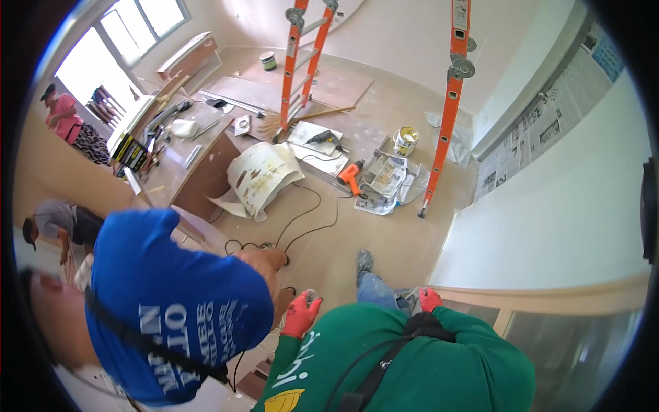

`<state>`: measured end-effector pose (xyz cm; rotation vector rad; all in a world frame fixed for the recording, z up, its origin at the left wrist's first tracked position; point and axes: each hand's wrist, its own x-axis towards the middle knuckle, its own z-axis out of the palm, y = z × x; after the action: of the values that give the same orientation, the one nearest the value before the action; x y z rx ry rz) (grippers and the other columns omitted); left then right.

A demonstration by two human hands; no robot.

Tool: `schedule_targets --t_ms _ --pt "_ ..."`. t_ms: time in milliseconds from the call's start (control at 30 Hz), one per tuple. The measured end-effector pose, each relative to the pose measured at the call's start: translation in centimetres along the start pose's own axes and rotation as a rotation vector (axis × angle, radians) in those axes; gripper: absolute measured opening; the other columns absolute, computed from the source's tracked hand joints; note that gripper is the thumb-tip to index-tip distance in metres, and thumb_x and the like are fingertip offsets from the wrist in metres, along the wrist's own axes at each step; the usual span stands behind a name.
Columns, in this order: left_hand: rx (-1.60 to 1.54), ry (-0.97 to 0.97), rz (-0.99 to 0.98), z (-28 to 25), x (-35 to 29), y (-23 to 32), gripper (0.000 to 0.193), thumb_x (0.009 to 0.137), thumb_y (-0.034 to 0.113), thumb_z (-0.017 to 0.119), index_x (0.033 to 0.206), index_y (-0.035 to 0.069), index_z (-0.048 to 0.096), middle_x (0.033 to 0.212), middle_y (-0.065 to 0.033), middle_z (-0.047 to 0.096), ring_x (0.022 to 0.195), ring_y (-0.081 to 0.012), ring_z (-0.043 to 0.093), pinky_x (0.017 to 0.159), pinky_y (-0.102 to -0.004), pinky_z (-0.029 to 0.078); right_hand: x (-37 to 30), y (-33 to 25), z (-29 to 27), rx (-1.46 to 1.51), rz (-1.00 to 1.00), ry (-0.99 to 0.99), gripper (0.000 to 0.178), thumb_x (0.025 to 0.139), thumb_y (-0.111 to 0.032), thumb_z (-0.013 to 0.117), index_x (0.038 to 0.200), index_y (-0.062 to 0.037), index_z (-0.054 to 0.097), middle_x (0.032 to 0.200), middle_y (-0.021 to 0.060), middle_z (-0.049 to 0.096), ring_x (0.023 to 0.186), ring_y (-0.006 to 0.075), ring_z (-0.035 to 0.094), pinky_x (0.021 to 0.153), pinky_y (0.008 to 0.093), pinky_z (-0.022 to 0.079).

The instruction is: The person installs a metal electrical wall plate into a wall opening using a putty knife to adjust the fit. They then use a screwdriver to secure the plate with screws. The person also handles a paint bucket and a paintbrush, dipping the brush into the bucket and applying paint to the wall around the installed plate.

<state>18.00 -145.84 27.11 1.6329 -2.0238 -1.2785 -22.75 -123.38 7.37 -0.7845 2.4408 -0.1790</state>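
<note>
My left hand (pixel 301 314), in a red glove, is closed beside the blue-shirted person's arm. A small greyish patch shows at its fingertips; whether it is an object or the glove's tip I cannot make out. My right hand (pixel 430 300), also red-gloved, is curled close to the wooden edge (pixel 473 294) of a partition on the right. What its fingers hold, if anything, is hidden. My green sleeves and jeans show below. Close on my left, a person in a blue shirt (pixel 171 295) reaches forward, a hand (pixel 264 262) near black cords (pixel 302 230).
An orange ladder (pixel 446 130) stands ahead. An orange heat gun (pixel 351 175) lies by newspapers (pixel 386 180) and a paint can (pixel 406 141). Peeled sheeting (pixel 259 175) leans at a cluttered bench (pixel 199 165). A broom (pixel 274 126) lies beyond. Two more people are at far left.
</note>
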Motion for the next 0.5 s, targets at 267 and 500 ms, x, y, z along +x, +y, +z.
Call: schedule_targets --t_ms 267,500 --pt "-0.056 0.090 0.004 -4.2 23.4 8.3 0.043 0.089 0.032 0.067 0.115 -0.001 0.062 0.101 -0.0202 0.070 0.093 -0.0308 0.068 0.081 -0.0376 0.053 20.6 -11.5 -9.4 0.186 -0.081 0.065 0.038 0.095 -0.043 0.050 0.096 -0.0063 0.063 0.094 0.0226 0.067 0.093 0.0438 0.063 0.078 0.0508 0.051" --pt "0.186 -0.008 -0.001 -6.9 44.5 10.2 0.048 0.088 0.038 0.067 0.116 -0.001 0.062 0.101 -0.0215 0.069 0.094 -0.0338 0.068 0.082 -0.0396 0.052 37.8 -30.3 -15.0 0.449 -0.162 0.239 0.030 0.096 -0.037 0.054 0.104 -0.0094 0.064 0.096 0.0216 0.066 0.092 0.0404 0.063 0.076 0.0447 0.051"
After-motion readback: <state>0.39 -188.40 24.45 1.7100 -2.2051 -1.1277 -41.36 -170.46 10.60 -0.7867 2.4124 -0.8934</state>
